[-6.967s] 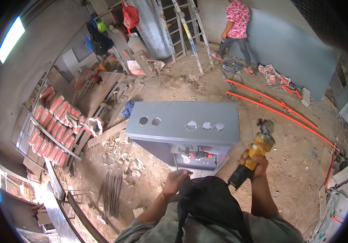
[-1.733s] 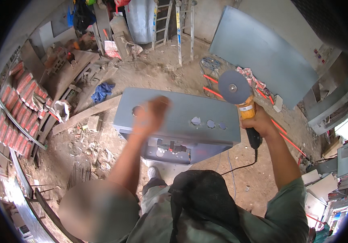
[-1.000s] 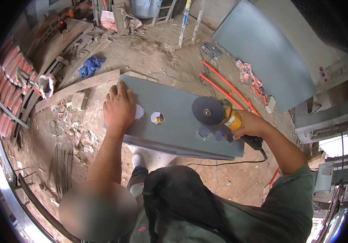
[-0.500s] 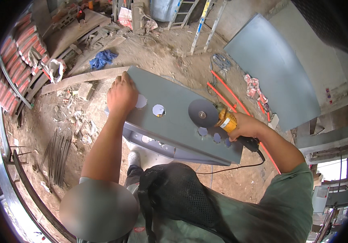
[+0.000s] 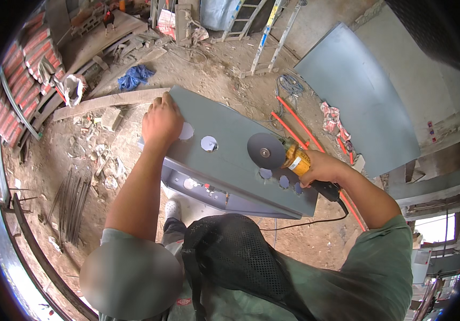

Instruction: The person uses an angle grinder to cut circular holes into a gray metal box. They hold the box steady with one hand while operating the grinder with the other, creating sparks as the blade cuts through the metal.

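A long grey sheet-metal box (image 5: 230,120) with several round holes cut in its top face lies slantwise before me. My left hand (image 5: 163,122) grips its far left corner, fingers curled over the edge, beside one of the larger holes. In my right hand (image 5: 323,167) is a yellow angle grinder (image 5: 297,159), its black rear end pointing toward my right forearm. The grinder's large dark disc (image 5: 265,152) is face-up over the box top, near a row of smaller holes. Whether the disc touches the metal or spins, I cannot tell.
The grinder's black cord (image 5: 315,220) loops below the box. Orange pipes (image 5: 300,124) and a large grey sheet (image 5: 358,96) lie to the right. Thin metal rods (image 5: 70,206) and rubble are on the dirt floor at left; a ladder (image 5: 266,40) stands at the back.
The whole view has shifted slightly. Both hands keep their grips, and the grinder stays at nearly the same place over the box.
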The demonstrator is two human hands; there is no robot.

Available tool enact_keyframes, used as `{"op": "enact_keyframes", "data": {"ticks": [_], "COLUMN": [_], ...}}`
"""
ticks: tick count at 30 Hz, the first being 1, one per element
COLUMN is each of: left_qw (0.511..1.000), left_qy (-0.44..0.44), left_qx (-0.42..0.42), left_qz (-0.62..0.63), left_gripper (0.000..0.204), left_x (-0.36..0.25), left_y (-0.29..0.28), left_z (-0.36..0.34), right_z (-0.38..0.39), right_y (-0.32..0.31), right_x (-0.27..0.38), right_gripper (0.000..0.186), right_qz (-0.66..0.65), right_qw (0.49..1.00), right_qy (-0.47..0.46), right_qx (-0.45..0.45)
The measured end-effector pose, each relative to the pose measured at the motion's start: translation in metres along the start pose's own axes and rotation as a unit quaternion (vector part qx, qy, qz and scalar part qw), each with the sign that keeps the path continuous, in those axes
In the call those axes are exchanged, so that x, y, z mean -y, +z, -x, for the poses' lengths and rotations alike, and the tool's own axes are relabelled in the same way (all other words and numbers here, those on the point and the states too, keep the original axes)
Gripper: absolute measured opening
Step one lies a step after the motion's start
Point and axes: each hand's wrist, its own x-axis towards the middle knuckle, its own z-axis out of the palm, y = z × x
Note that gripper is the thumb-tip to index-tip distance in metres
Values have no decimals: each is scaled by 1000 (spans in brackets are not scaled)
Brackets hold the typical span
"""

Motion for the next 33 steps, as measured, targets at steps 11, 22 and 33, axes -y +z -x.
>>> {"op": "enact_keyframes", "data": {"ticks": [11,22,33], "left_qw": [1000,1000,1000], "left_qy": [-1,-2,-3], "left_qx": [-7,7,1], "left_qz": [10,9,2], "left_gripper": [41,42,47], "left_x": [0,-1,2], "left_y": [0,-3,1], "left_z": [1,0,-2], "right_z": [-1,-3,-5], "right_y": [-1,-1,-1], "right_x": [2,-1,-2], "right_gripper": [53,58,54], "right_qz": [-9,16,59], "right_qw": [1000,1000,998], "right_qy": [3,13,14], "right_qx": [0,2,-12]}}
